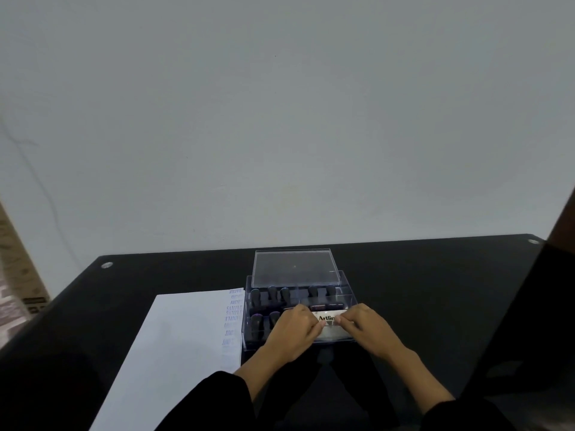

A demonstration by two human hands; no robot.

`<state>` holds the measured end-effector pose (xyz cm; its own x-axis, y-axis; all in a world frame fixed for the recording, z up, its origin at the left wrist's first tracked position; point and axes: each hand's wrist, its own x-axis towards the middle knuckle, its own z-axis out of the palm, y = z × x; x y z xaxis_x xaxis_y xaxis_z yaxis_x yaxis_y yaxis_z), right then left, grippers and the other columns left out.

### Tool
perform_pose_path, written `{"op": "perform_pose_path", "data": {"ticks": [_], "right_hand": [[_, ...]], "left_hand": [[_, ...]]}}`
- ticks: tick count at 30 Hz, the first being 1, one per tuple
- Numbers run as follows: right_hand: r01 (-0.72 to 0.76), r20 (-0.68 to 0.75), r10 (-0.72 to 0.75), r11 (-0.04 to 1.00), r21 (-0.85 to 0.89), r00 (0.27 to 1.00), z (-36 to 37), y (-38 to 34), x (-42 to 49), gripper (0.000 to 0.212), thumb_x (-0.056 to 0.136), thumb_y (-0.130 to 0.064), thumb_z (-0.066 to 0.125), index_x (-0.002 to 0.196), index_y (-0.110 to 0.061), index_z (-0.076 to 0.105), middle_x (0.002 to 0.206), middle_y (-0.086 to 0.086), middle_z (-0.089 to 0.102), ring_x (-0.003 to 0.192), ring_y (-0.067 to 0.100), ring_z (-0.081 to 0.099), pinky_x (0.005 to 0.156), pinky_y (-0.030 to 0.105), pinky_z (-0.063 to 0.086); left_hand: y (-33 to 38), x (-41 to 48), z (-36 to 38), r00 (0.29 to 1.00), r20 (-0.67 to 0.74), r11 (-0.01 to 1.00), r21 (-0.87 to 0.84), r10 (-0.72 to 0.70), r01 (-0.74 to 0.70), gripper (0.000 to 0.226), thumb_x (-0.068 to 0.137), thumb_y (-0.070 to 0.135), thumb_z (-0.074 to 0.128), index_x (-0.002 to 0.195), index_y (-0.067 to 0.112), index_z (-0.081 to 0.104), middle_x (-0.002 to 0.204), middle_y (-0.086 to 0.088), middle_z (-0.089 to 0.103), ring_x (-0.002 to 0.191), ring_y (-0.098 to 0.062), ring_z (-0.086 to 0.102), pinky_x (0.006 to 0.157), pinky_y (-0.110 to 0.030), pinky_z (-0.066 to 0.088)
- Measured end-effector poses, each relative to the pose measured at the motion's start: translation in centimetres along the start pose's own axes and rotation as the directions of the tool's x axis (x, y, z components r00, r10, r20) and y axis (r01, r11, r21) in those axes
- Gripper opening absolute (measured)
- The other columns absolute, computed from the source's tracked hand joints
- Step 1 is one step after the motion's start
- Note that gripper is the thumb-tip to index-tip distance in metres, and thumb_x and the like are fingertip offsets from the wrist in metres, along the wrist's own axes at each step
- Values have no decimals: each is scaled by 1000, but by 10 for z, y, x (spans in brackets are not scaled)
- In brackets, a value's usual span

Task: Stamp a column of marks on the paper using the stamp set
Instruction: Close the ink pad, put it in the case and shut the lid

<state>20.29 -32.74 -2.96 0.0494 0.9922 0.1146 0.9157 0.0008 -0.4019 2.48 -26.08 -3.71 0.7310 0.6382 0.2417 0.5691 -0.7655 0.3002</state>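
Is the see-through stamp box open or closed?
Open. The clear lid sits back behind the stamp box, not over it, and the left hand and right hand hold the white ink pad inside it.

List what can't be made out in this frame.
Head view:
- Label on pad: mostly covered by left hand and right hand.
- Front stamps: partly behind left hand.
- Text of marks on paper: too small, blurred.
- Near end of paper: cut off by bottom edge.

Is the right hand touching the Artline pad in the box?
Touching. In the head view, the right hand curls its fingers over the right end of the Artline pad, covering part of its label.
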Motion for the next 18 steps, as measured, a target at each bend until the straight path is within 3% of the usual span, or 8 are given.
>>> {"op": "perform_pose_path", "data": {"ticks": [2, 4, 8, 9, 13, 18], "right_hand": [[0, -8, 0, 998, -59, 1000, 3, -1, 1, 35, 98, -40, 39, 80, -23, 63, 96, 0, 64, 96, 6, 51, 75, 23, 41], [-11, -16, 9, 991, -133, 1000, 5, -3, 3, 41, 98, -44, 33, 88, -22, 66, 99, -3, 65, 98, 8, 52, 78, 24, 41], [13, -83, -36, 966, -259, 996, -1, -9, 10, 80, 81, -68, 0, 94, -28, 68, 102, -10, 66, 103, 6, 51, 96, 26, 33], [20, -118, -52, 967, -255, 992, -4, -9, 15, 80, 82, -69, 0, 96, -28, 67, 103, -12, 65, 105, 5, 51, 98, 26, 31], [21, -251, -67, 983, -181, 966, -20, -5, 49, 32, 97, -39, 39, 109, -26, 66, 119, -10, 61, 113, 6, 49, 101, 25, 32], [-73, -286, 63, 997, -24, 956, -35, 0, 106, 25, 94, -22, 51, 115, -19, 66, 122, 0, 61, 113, 14, 51, 92, 23, 42]], "left_hand": [[-2, 1, 1, 1000, 3, 999, 30, 17, -18, 70, 90, 51, 14, 86, 6, 67, 89, -5, 68, 94, -16, 54, 86, -36, 44], [-4, 4, 1, 999, 4, 995, 91, 43, -44, 58, 96, 44, 24, 84, 6, 67, 88, -5, 67, 91, -16, 54, 87, -33, 41], [-11, 16, -11, 993, -51, 990, 91, 110, -105, 40, 99, 32, 36, 88, 8, 66, 90, -5, 66, 84, -18, 54, 86, -32, 41], [-15, 22, -17, 989, -86, 992, 60, 118, -114, 37, 98, 31, 38, 93, 9, 67, 94, -4, 67, 87, -17, 56, 87, -33, 42], [-47, 52, -48, 977, -206, 998, -16, 55, -60, 27, 96, 22, 44, 110, 15, 66, 114, 0, 65, 108, -14, 55, 93, -26, 40], [-97, 83, -80, 967, -219, 986, -128, -132, 106, 27, 96, 18, 46, 114, 15, 64, 116, -2, 63, 110, -15, 55, 93, -26, 41]]}}
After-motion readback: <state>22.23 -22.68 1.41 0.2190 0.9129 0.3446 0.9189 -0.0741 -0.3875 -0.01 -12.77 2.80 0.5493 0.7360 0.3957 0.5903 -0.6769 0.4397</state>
